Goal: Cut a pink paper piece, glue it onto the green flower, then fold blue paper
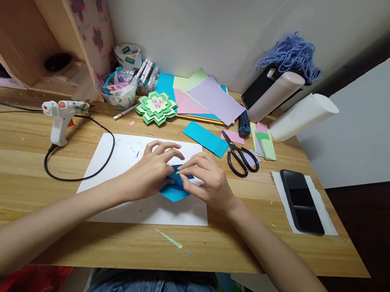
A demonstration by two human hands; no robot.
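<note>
A folded piece of blue paper (175,193) lies over a white sheet (118,210), between my two hands. My left hand (156,169) has its thumb and fingertips closed on the paper's left side. From the other side, my right hand (208,180) pinches the paper's upper right part between thumb and fingers. Both hands cover part of the paper, so its full folded shape is hidden. Just beyond the hands lie a flat blue paper strip (205,139) and black-handled scissors (239,157).
A white glue gun (59,119) with a looping black cord stands left. A layered green paper flower (156,108), coloured paper sheets (217,98) and a cup of scraps (120,92) are at the back. A phone (302,202) lies right, near the table edge.
</note>
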